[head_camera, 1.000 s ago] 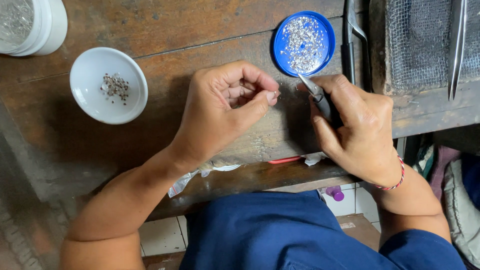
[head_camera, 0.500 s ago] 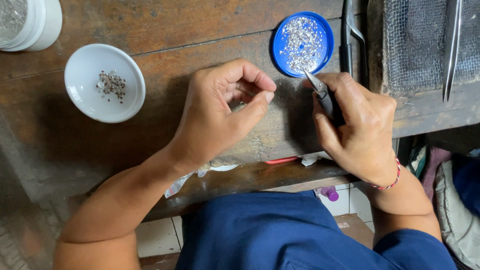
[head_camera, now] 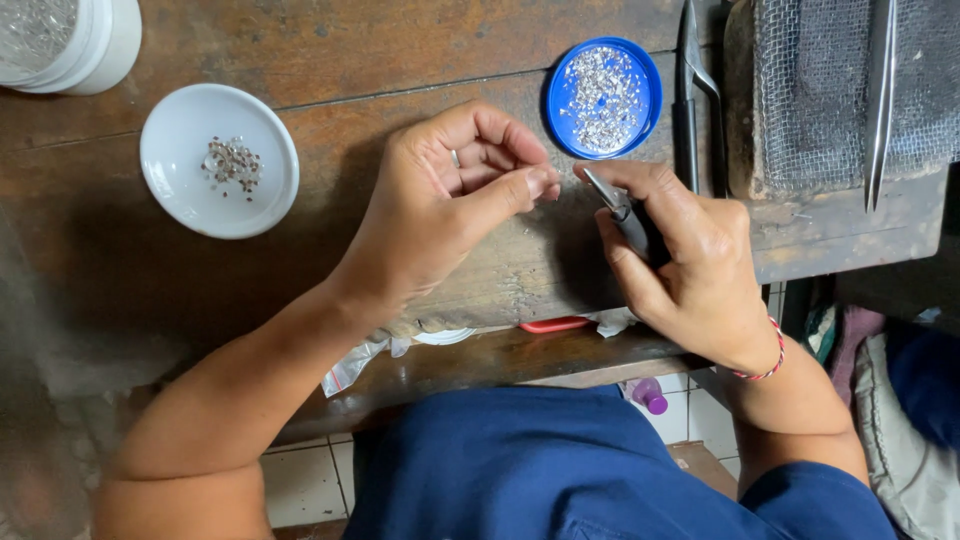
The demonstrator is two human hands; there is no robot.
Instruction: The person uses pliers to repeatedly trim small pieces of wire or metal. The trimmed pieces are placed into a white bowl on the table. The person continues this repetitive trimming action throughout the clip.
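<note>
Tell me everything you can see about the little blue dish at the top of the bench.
The blue dish is a small, round, shallow lid-like tray, plastic by its look, with a low raised rim. It lies flat on the worn wooden bench, just beyond the right hand and beside a dark pair of pliers. A loose heap of tiny silvery pieces fills its middle. No hand touches it.
</note>
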